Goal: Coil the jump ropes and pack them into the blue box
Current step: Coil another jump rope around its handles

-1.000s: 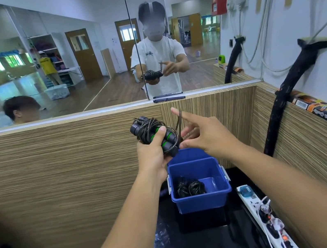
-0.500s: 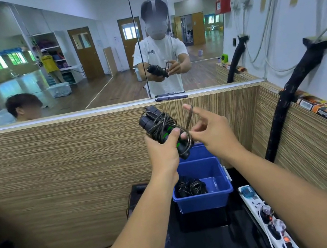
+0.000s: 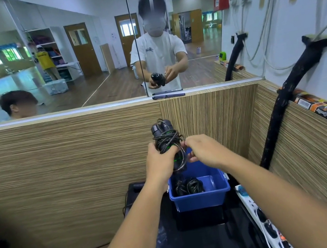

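Left hand (image 3: 160, 163) grips the coiled jump rope (image 3: 166, 140) above the blue box (image 3: 201, 197); right hand (image 3: 203, 149) pinches its cord.

My two forearms are bare to the frame's edge, with no sleeves, watch or rings showing on the left hand (image 3: 160, 163) or right hand (image 3: 204, 151). Reflected in the mirror (image 3: 81, 51), I wear a white short-sleeved T-shirt (image 3: 157, 53) bearing a small dark chest print.

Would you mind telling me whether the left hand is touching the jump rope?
Touching: the head view shows the left hand wrapped around the coiled jump rope, held above the blue box.
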Demonstrator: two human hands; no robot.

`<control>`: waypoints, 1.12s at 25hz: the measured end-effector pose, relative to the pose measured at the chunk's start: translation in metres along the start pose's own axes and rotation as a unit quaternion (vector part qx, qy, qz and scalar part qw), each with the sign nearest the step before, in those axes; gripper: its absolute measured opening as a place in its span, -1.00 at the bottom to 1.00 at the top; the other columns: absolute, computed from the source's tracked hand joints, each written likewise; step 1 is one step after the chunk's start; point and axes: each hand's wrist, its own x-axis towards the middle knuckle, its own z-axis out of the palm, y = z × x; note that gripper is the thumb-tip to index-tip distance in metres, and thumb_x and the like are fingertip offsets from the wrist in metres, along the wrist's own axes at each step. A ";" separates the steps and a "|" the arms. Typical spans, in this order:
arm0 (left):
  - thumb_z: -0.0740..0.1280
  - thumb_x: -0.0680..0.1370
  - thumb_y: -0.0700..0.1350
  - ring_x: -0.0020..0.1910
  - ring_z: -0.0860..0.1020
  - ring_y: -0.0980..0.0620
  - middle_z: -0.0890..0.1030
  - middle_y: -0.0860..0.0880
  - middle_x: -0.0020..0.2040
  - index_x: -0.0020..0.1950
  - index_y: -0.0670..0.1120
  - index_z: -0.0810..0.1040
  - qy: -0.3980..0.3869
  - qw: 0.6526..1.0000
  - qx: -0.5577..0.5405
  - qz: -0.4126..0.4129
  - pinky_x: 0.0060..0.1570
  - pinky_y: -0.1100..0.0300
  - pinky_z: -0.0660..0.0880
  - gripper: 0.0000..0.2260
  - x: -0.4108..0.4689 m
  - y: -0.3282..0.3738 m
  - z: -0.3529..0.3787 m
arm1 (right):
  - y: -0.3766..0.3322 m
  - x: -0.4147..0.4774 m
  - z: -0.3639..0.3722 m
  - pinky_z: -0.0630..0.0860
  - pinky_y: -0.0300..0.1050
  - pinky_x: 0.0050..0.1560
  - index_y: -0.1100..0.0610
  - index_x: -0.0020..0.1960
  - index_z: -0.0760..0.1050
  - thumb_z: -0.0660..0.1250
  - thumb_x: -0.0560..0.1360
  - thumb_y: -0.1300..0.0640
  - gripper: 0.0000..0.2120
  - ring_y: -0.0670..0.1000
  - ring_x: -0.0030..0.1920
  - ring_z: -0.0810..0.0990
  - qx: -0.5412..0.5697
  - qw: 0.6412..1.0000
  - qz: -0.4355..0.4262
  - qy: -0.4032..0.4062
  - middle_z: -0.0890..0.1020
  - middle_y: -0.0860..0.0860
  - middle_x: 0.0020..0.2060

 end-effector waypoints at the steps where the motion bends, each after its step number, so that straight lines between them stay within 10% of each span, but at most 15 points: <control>1: 0.50 0.30 0.11 -0.05 0.69 -0.10 0.68 -0.06 0.01 0.08 0.08 0.48 0.000 1.000 0.017 -0.001 -0.09 -0.16 0.67 -0.59 0.001 -0.004 -0.002 | 0.002 0.002 0.008 0.58 0.08 0.00 0.17 -0.07 0.55 0.05 0.63 -0.04 -0.61 0.12 -0.11 0.64 -0.054 0.998 -0.012 0.014 0.67 0.11 -0.14; 9: 0.42 0.50 0.00 -0.02 0.62 -0.06 0.63 -0.04 0.00 0.16 -0.01 0.36 -0.018 0.996 0.088 -0.007 0.03 -0.08 0.56 -0.67 0.016 -0.024 -0.015 | 0.014 0.007 0.061 0.38 -0.01 -0.13 0.09 0.10 0.33 0.13 0.65 0.04 -0.88 0.08 -0.03 0.50 -0.036 0.990 -0.014 0.133 0.50 0.01 0.03; 20: 0.13 0.41 0.26 0.24 0.60 -0.10 0.62 -0.11 0.28 0.36 0.09 0.42 -0.103 0.988 -0.018 -0.110 0.25 -0.17 0.54 -0.44 0.052 -0.062 -0.020 | 0.010 0.025 0.085 0.33 -0.06 0.28 -0.06 0.53 0.21 0.00 0.66 -0.16 -0.53 0.00 0.30 0.42 0.143 0.983 0.091 0.076 0.43 -0.06 0.36; 28: 0.22 0.69 -0.07 0.00 0.70 -0.01 0.71 -0.07 0.10 0.29 -0.04 0.57 -0.194 0.978 0.003 -0.078 0.01 0.05 0.63 -0.78 0.069 -0.076 -0.022 | 0.052 0.036 0.088 0.63 0.09 0.09 -0.09 0.16 0.51 0.32 0.56 -0.12 -0.79 0.00 0.00 0.68 0.264 0.940 0.124 0.178 0.66 -0.05 0.02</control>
